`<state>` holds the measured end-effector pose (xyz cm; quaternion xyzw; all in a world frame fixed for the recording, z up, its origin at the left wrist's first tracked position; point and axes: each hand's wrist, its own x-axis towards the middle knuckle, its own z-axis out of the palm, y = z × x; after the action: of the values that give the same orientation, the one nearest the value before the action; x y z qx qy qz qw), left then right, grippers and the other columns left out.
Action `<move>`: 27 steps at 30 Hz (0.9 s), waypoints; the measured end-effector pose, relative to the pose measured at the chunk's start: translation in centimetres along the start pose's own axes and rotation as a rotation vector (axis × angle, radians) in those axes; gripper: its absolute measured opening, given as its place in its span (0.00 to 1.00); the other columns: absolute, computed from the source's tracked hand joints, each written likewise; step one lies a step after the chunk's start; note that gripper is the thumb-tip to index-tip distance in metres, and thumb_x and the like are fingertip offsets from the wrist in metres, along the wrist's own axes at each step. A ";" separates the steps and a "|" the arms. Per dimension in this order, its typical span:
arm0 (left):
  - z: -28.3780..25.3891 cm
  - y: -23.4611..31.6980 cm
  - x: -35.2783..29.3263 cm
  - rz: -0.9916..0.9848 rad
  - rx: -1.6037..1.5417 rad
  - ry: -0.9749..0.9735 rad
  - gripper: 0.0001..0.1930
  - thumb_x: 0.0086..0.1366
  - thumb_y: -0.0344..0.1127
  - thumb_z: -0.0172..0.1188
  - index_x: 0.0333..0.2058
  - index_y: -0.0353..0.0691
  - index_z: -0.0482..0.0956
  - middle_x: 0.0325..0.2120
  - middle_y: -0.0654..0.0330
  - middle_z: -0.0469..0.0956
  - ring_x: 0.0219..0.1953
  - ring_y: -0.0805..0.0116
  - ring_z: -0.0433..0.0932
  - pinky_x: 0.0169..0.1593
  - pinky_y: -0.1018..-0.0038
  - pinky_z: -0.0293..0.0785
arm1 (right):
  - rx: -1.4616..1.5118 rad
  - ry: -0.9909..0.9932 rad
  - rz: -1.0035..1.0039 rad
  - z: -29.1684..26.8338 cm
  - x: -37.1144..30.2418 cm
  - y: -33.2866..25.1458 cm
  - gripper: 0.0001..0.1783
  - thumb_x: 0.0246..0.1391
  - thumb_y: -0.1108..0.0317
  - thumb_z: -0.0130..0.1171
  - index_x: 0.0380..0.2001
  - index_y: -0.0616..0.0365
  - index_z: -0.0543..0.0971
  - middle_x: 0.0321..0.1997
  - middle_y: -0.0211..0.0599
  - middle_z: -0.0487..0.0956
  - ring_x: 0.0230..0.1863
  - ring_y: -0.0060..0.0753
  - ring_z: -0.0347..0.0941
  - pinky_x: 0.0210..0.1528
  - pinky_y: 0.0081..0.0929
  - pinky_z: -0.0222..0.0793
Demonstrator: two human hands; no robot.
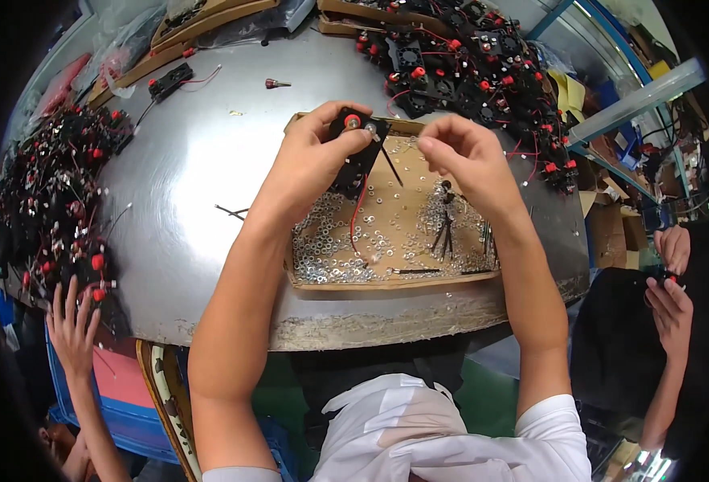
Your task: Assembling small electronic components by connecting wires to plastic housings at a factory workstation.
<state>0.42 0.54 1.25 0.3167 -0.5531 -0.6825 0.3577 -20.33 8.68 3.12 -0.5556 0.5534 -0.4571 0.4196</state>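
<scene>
The left hand (310, 165) is clamped on a black unit (358, 165), thumb across its face and fingers bent round its far edge. The unit is tilted above the left part of a shallow tray (394, 284), near the tray's far side. A red knob (352, 121) stands out at its upper end, just beside the thumb tip. A red wire (356, 217) trails down from it over the tray floor, and a thin black rod (392, 167) slants away beside it; I cannot tell whether the two join.

The right hand (471, 165) is up over the tray's far right side, apart from the unit, its fingers curled toward the thumb — whether anything small sits between the tips, I cannot tell.

In the tray, small silver nuts (330, 261) lie thickest in the near left corner and scatter across the middle. More small metal pieces (435, 215) heap at the right, with a few black sticks (444, 237) among them.

The tray rests near the front edge of a metal table (181, 169). Piles of black parts with red knobs stand on both sides — a left pile (61, 185) and a right pile (475, 68). At the far left lies a lone fan (171, 80). One co-worker's hand (71, 333) touches the left pile; another's hands (672, 309) hold a small dark part at the right.
</scene>
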 end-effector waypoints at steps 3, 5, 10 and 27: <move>0.4 -0.9 0.0 0.012 0.022 -0.019 0.16 0.62 0.31 0.61 0.49 0.36 0.78 0.35 0.63 0.79 0.37 0.77 0.77 0.41 0.79 0.74 | 0.011 -0.016 -0.057 1.6 0.9 0.1 0.06 0.62 0.69 0.59 0.38 0.60 0.78 0.31 0.21 0.76 0.32 0.11 0.69 0.34 0.14 0.66; 0.6 -1.4 0.1 0.017 0.037 -0.030 0.16 0.62 0.31 0.61 0.49 0.36 0.78 0.35 0.63 0.79 0.37 0.77 0.76 0.42 0.79 0.73 | -0.054 -0.049 -0.063 2.2 1.2 0.0 0.07 0.63 0.69 0.59 0.39 0.61 0.77 0.32 0.20 0.74 0.31 0.09 0.67 0.33 0.13 0.64; 0.8 -1.1 0.0 0.013 0.085 -0.037 0.17 0.62 0.33 0.61 0.49 0.35 0.78 0.36 0.62 0.79 0.38 0.76 0.76 0.44 0.78 0.72 | -0.140 -0.013 -0.043 2.4 1.3 0.4 0.07 0.63 0.68 0.59 0.38 0.62 0.77 0.32 0.20 0.75 0.32 0.09 0.66 0.34 0.12 0.63; 0.8 -1.2 -0.2 -0.029 0.095 -0.058 0.17 0.61 0.31 0.60 0.49 0.35 0.77 0.36 0.61 0.79 0.37 0.76 0.75 0.44 0.78 0.72 | -0.215 0.029 -0.110 2.3 0.1 -0.4 0.05 0.60 0.73 0.59 0.38 0.63 0.77 0.33 0.24 0.77 0.34 0.10 0.70 0.37 0.13 0.68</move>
<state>-0.26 1.29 0.24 0.3213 -0.5906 -0.6693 0.3161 -18.06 8.49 2.95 -0.6203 0.5737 -0.4257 0.3238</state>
